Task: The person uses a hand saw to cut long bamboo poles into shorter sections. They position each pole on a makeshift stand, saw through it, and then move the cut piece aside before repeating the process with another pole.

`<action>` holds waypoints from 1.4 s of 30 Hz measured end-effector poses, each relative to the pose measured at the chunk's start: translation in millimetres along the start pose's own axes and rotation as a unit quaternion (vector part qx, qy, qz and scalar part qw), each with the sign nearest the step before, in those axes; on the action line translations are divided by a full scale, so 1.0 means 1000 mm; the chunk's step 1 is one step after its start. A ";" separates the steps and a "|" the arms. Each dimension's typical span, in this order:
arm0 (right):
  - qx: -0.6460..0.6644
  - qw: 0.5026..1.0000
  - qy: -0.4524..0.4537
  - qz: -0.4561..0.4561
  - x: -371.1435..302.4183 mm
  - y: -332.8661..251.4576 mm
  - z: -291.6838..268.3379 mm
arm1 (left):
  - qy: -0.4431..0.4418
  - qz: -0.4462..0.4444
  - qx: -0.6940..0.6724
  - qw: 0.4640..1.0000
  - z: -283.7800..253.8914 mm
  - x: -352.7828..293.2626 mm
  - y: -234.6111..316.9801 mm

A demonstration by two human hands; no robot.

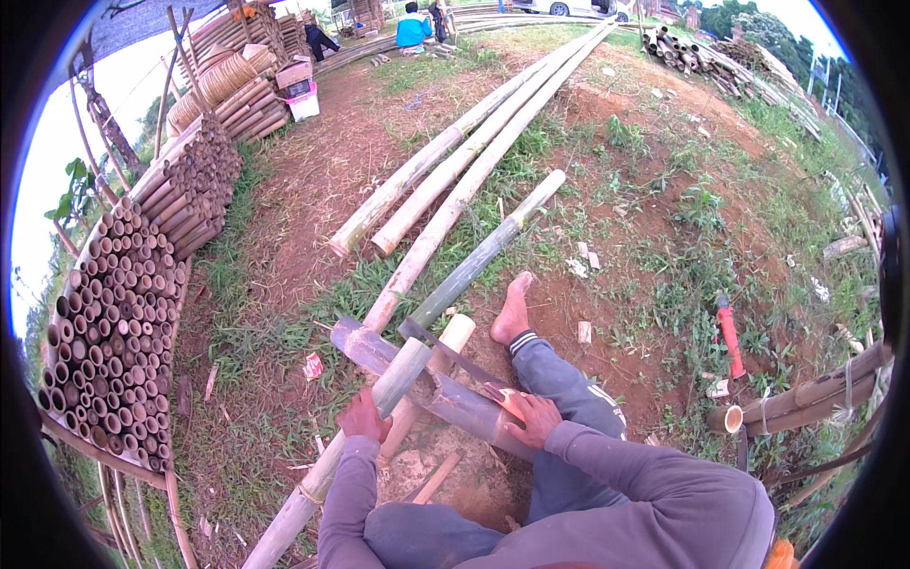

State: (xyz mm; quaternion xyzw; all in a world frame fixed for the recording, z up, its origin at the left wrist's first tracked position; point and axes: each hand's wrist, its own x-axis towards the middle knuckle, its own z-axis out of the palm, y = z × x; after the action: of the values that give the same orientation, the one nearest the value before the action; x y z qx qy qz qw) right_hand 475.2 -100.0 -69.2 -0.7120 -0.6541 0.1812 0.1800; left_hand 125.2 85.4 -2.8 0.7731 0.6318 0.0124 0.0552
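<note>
My left hand [364,415] is wrapped round a pale bamboo pole [318,479] that slants up from the lower left. In my right hand [536,419] is the orange handle of a hand saw [463,362]. Its dark blade lies across the pole's upper end, where a greener bamboo length [483,248] carries on away from me. Whether the two lengths are still joined, I cannot tell. Beneath them a thick greyish bamboo log [469,410] lies crosswise, its right end by my leg. A short pale bamboo piece [455,341] leans against this log.
Long bamboo poles [464,180] stretch away over the ground. Stacked cut bamboo [118,332] stands at the left, with a pink-and-white box [303,102] farther back. A long red object [729,337] and tied bamboo poles [806,398] are at the right. A person in blue [413,30] is far off.
</note>
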 end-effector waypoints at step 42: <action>-0.002 0.993 -0.057 0.106 0.004 0.000 -0.002 | -0.050 0.027 -0.027 0.998 0.019 -0.026 -0.008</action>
State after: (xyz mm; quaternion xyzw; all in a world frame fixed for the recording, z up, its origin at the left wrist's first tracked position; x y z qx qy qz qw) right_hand 476.4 -96.5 -67.5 -0.7666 -0.5841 0.2380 0.1207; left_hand 114.1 60.5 -21.6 0.7879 0.6064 -0.0080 0.1073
